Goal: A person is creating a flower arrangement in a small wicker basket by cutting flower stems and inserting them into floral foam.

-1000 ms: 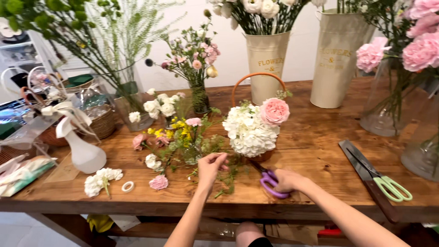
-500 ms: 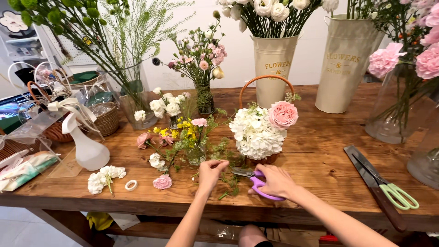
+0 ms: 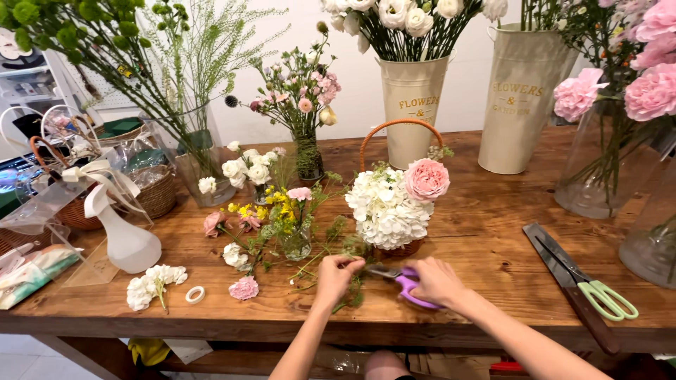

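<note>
- The left hand [image 3: 336, 273] is closed in a pinch on a thin green stem [image 3: 350, 276] lying low over the table [image 3: 493, 239].
- The right hand [image 3: 436, 281] is wrapped round purple scissors [image 3: 403, 283], blades pointing left at the stem; whether they are already biting into it is hard to tell, as the fingers hide the spot.
- Just beyond, a basket [image 3: 394, 211] already carries a white hydrangea [image 3: 384, 207] and a pink rose [image 3: 426, 180], so the arrangement looks begun but thin, with little greenery in it.
- Left of the hands, loose blooms [image 3: 243, 288] and a roll of tape [image 3: 194, 294] lie unused, beside a small vase [image 3: 296, 239] of yellow sprigs.
- To the right, green shears [image 3: 584, 281] lie idle.
- At the back, tall buckets [image 3: 412, 105] hold plenty of flowers yet to trim.
</note>
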